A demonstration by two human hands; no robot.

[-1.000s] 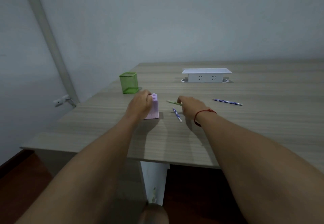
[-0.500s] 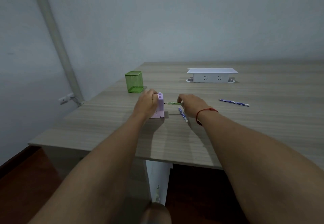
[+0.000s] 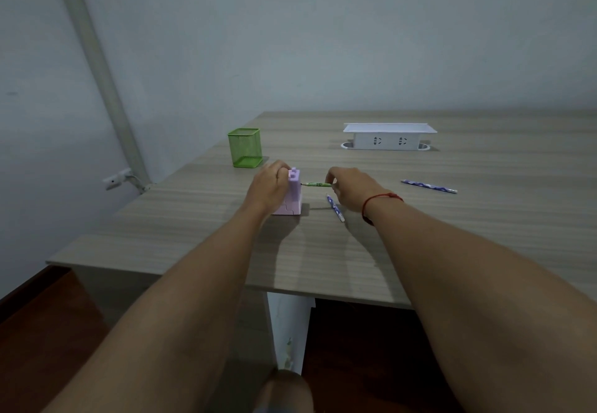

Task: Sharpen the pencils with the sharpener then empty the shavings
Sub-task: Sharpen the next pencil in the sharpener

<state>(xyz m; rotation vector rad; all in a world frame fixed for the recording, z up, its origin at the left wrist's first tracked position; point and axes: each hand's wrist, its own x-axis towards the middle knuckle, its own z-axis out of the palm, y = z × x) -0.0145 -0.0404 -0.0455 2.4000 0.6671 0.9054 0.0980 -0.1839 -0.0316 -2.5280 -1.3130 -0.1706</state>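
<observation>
2 hands over the table (image 3: pixel 193 238): left hand (image 3: pixel 269 186) curls round the upright lilac sharpener (image 3: pixel 293 198). Right hand (image 3: pixel 350 188) pinches the green pencil (image 3: pixel 318 184) level, tip touching the sharpener's side. 1 purple pencil (image 3: pixel 335 207) lies just beneath that pinch, a 2nd pencil (image 3: pixel 429 186) well right of it; green mesh cup (image 3: pixel 244 148) beyond the left hand

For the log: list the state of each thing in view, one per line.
left hand, grips the sharpener.
sharpener, upright, held.
right hand, pinches the green pencil.
green pencil, level, tip at the sharpener's side.
near blue pencil, lying flat.
far blue pencil, lying flat.
mesh cup, upright.
socket box, lid raised.
</observation>
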